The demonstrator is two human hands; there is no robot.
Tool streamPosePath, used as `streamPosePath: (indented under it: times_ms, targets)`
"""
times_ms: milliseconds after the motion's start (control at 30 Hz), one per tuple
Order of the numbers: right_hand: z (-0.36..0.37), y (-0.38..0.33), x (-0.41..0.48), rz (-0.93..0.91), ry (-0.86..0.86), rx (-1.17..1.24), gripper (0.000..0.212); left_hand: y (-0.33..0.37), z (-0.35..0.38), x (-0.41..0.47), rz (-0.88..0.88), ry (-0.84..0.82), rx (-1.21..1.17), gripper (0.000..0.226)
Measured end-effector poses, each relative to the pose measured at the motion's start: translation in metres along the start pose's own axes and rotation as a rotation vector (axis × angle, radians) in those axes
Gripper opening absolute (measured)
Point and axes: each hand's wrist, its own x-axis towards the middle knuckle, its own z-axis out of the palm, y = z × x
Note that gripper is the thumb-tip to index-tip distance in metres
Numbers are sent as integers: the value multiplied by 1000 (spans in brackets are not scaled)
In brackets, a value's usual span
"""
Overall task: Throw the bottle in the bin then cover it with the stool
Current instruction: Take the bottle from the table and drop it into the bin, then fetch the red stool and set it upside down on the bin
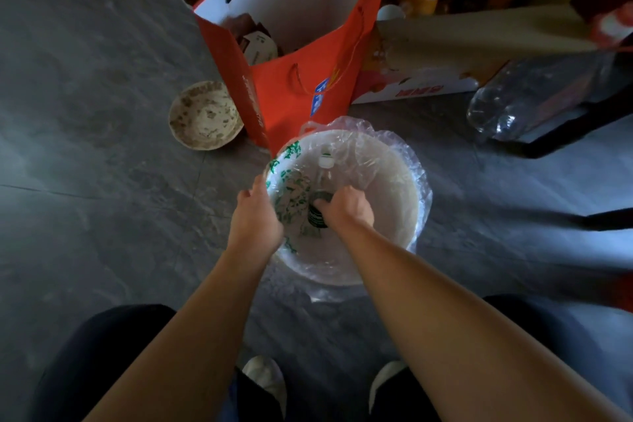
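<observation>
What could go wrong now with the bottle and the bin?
The right hand is shut on the clear plastic bottle with a white cap inside the white round bin. Pulling back carelessly might snag the thin clear liner bag and drag it off the rim. The left hand only grips the rim's edge, so the bin might tip toward the red paper bag.
</observation>
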Motion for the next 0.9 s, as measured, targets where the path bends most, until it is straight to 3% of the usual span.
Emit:
streamPosePath:
  times_ms: [200, 367, 433, 533, 800, 900]
  targets:
    - [-73, 8, -98, 102, -17, 55, 44, 35, -62, -75, -27, -97, 76, 71]
    - [-159, 18, -223, 117, -103, 73, 34, 73, -152, -175, -17, -279, 193, 68]
    - [-195, 23, -278, 112, -144, 81, 19, 91, -189, -218, 45, -357, 272, 66]
    - [-238, 34, -354, 134, -161, 48, 27, 121, -242, -276, 197, -464, 388, 63]
    - [-305, 86, -532, 304, 78, 120, 39, 183, -324, -359, 435, -532, 656, 67]
    - [-306, 119, -581, 484, 165, 195, 45, 219, -322, -381, 582, -531, 678, 65]
